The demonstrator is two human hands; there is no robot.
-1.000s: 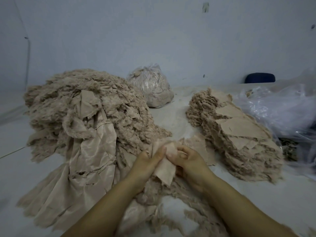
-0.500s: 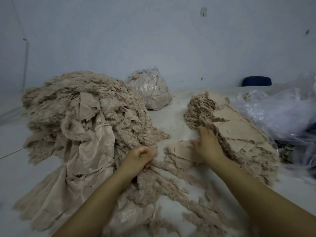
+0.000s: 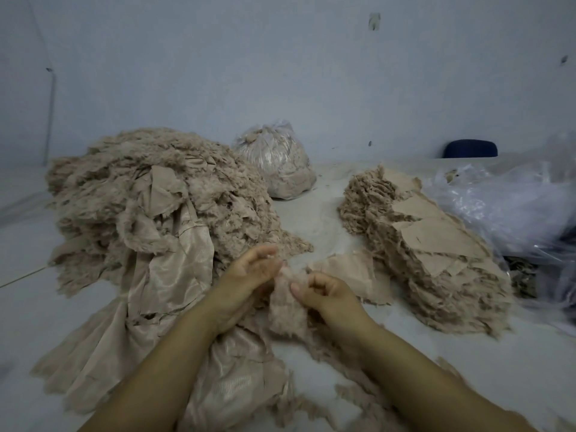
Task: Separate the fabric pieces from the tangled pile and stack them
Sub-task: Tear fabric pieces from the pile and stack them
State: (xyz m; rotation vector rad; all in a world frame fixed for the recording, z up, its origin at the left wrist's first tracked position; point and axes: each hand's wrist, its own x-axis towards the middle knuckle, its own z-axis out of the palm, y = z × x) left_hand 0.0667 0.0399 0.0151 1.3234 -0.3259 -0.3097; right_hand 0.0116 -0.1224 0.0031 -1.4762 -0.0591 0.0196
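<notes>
Progress check, head view. Tangled pile [image 3: 149, 207] at left is the largest mass on the surface, with satiny lining spilling out toward the viewer: most of the work looks unfinished. Centre: left hand [image 3: 249, 272] has its fingers loosely curled against a fluffy fabric piece [image 3: 286, 304], motion-blurred, so I cannot tell whether it grips; right hand [image 3: 324, 291] pinches the same piece between thumb and curled fingers. One flat piece [image 3: 352, 269] lies just beyond the hands, beside the stack. Behind, one tied plastic bag [image 3: 277, 163] of scraps. Right: sorted stack [image 3: 436, 247], many layers deep, individual pieces uncountable. Far right, crumpled clear plastic sheeting [image 3: 511, 207]. Count: one pile, one stack, one bag, two hands, one piece in hand.
</notes>
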